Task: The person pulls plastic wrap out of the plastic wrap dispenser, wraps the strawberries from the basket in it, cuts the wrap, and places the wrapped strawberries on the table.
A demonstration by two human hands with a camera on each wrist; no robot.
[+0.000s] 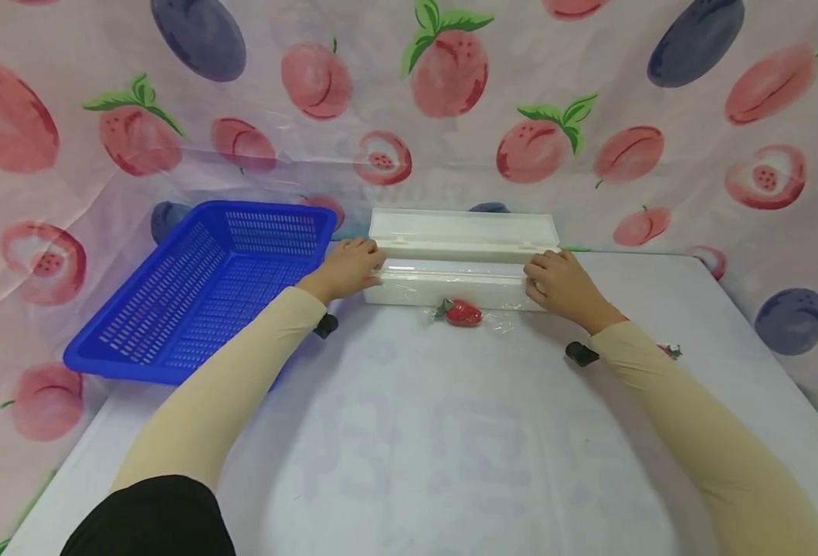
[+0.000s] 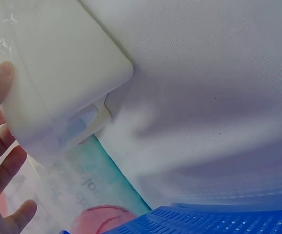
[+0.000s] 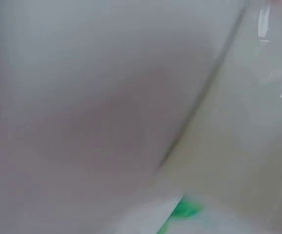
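A long white cling film dispenser (image 1: pixel 450 292) lies crosswise on the table, its lid (image 1: pixel 464 228) raised at the back. Clear film glints over its front and hangs past its end in the left wrist view. At the left end, my left hand (image 1: pixel 349 269) pinches the film, thumb against the box (image 2: pixel 68 58) and other fingers spread. My right hand (image 1: pixel 565 287) grips the film at the right end, fingers bent over the top edge; its wrist view is blurred and shows mostly the box side (image 3: pixel 238 136). A red strawberry (image 1: pixel 463 313) in clear wrap lies just in front.
A blue perforated basket (image 1: pixel 200 371) stands at the left, close to my left forearm. Partly behind my right sleeve is another small red and green item (image 1: pixel 670 351). Fruit-print cloth (image 1: pixel 450 147) hangs behind the white-covered table (image 1: pixel 436 463).
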